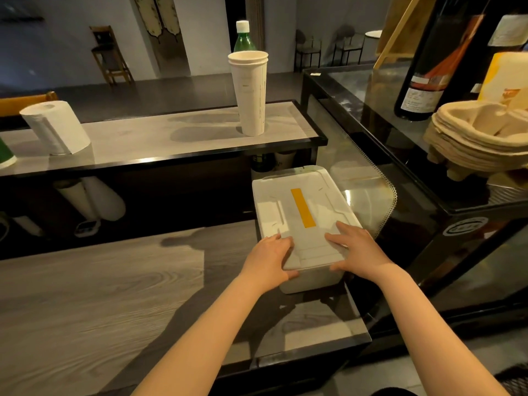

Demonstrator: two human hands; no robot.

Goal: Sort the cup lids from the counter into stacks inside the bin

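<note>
Bin (311,281) white, rectangular, lidded, wood-grain counter (85,295)

White bin (310,282), white lid (281,202), one orange-yellow stripe (303,207) down the middle. Grey wood grain across the counter (85,295); paler grey grain on the shelf (171,138), edged in black. White cup stack (251,95) with faint grey print. Green bottle (244,44), white cap (243,26). Plain white paper towel roll (55,128). Beige pulp trays (471,147). Dark bottle (434,67), red-orange label.

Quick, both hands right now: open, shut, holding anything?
Left hand: grips the near left corner of the bin lid.
Right hand: open, fingers flat on the same lid.
</note>
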